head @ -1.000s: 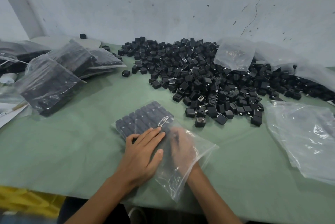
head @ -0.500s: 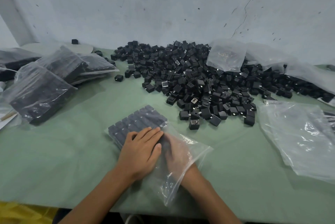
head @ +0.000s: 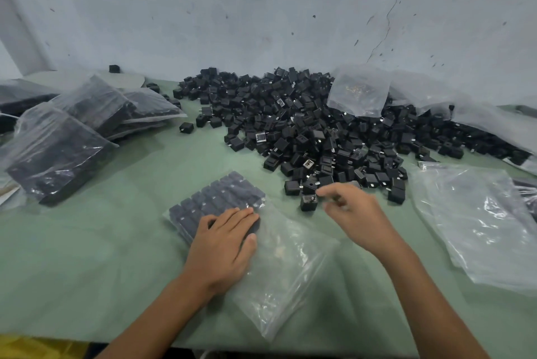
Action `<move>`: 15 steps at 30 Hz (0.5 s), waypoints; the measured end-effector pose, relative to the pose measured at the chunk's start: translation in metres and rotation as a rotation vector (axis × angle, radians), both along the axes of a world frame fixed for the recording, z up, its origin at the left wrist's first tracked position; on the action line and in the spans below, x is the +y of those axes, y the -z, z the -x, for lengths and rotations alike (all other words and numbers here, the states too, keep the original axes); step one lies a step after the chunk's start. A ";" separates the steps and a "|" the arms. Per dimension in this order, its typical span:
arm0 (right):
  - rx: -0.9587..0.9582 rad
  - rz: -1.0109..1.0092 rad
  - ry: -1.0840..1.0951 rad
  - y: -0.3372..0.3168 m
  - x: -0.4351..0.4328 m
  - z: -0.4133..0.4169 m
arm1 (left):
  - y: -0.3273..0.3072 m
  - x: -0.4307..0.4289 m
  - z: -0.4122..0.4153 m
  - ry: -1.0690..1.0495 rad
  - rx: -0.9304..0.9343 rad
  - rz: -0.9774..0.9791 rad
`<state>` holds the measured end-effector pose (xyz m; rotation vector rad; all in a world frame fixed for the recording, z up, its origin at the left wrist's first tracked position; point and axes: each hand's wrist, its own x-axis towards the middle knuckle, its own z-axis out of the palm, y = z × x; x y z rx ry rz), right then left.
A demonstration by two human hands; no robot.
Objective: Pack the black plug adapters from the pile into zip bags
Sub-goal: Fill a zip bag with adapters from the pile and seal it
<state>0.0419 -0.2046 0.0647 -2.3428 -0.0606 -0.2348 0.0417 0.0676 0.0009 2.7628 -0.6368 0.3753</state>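
**A:** Head view, nearest us: our left hand (head: 220, 248) lies flat, fingers straight, pressing the zip bag (head: 284, 265) onto the green table (head: 87, 257).

**B:** Rows of black plug adapters (head: 220, 198) fill the bag's far-left end.

**A:** To the right our right hand (head: 357, 213) hovers, blurred, with its fingers loosely curled and gripping nothing.

**B:** Its fingertips are just beside a loose adapter (head: 307, 202) at the near edge of the pile (head: 319, 126).

**A:** Far left we see filled bags (head: 58, 149).
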 end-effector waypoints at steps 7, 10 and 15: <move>0.127 0.454 0.011 0.045 0.014 -0.057 | -0.002 0.001 0.002 0.000 0.037 -0.007; 0.202 0.376 0.079 0.045 0.002 -0.049 | 0.000 0.003 0.001 -0.002 0.038 -0.019; 0.188 -0.512 0.190 0.024 -0.032 0.014 | 0.001 0.003 0.001 -0.013 0.027 -0.028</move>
